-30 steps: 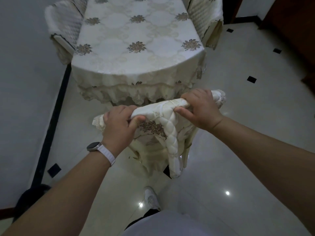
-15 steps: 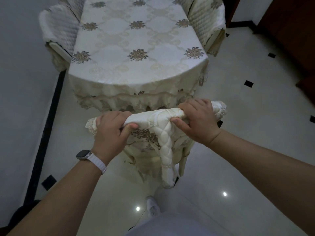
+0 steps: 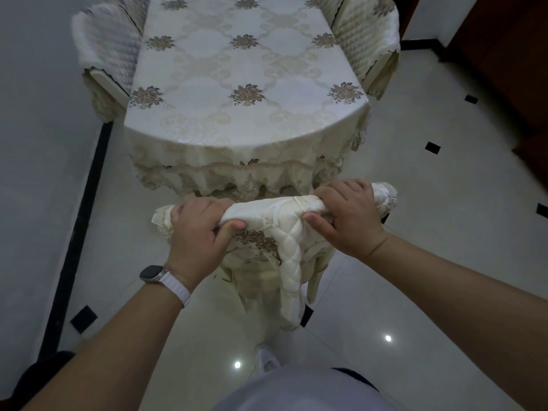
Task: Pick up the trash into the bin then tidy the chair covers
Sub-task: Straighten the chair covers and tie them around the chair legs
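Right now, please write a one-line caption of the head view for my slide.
Left hand and right hand grip the bunched quilted chair cover in front of a cloth-covered table.

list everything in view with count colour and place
tablecloth: 1, cream with brown flowers, straight ahead
chair cover: 1, cream quilted, bunched on the near chair, held by both hands
left chair: 1, cream covered, left of the tablecloth
right chair: 1, cream covered, right of the tablecloth
floor: 1, pale tiles with black squares, all around
shoe: 1, white, bottom centre
watch: 1, dark face, white band, left wrist
left hand: 1, holds the cover's left end
right hand: 1, holds the cover's right end
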Demonstrator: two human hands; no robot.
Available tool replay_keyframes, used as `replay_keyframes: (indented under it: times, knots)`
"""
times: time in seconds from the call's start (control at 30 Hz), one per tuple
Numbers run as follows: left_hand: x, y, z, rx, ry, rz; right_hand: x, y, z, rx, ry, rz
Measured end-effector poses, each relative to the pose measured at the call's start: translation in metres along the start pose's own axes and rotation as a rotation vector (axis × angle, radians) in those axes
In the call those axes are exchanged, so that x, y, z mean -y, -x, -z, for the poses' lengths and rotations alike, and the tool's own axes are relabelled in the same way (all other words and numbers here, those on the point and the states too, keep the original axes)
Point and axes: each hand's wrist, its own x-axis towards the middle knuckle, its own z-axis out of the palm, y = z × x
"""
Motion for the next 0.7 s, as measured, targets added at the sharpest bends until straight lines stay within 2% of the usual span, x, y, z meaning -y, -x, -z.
replay_keyframes:
  times: [0.33, 0.7]
  knots:
    - [-0.046, 0.023, -0.033, 0.012, -0.05, 0.075, -0.045, 0.023, 0.01, 0.118, -0.007, 0.052]
    - [-0.017, 0.01, -0.054, 0.162, 0.01, 0.121, -0.059, 0.027, -0.023, 0.19, -0.072, 0.045]
